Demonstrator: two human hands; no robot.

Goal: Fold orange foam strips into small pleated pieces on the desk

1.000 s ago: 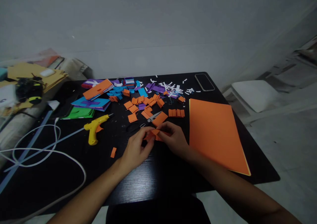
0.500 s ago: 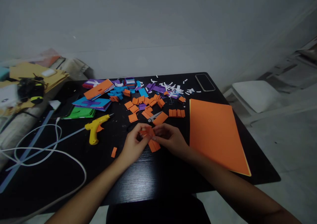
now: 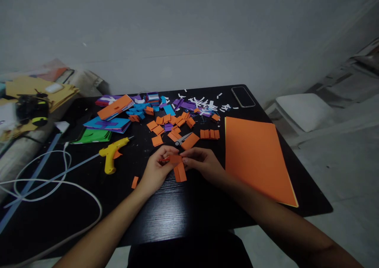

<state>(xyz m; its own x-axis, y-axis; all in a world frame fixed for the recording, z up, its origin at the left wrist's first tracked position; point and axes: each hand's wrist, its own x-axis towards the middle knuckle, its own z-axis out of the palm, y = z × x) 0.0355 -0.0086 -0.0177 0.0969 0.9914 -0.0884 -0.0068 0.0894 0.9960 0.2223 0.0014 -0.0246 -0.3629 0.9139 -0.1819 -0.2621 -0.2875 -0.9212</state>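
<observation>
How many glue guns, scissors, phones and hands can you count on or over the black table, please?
Glue gun: 1
Scissors: 1 pair
Phone: 1
Left hand and right hand, at the orange paper: 2
Total: 5

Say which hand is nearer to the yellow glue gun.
Left. The left hand is to the right of the yellow glue gun, apart from it; the right hand is farther right, beyond the left hand.

A person's bare left hand (image 3: 156,170) and right hand (image 3: 205,163); forearms (image 3: 112,218) also bare; black clothing (image 3: 189,252) below, details lost in shadow
</observation>
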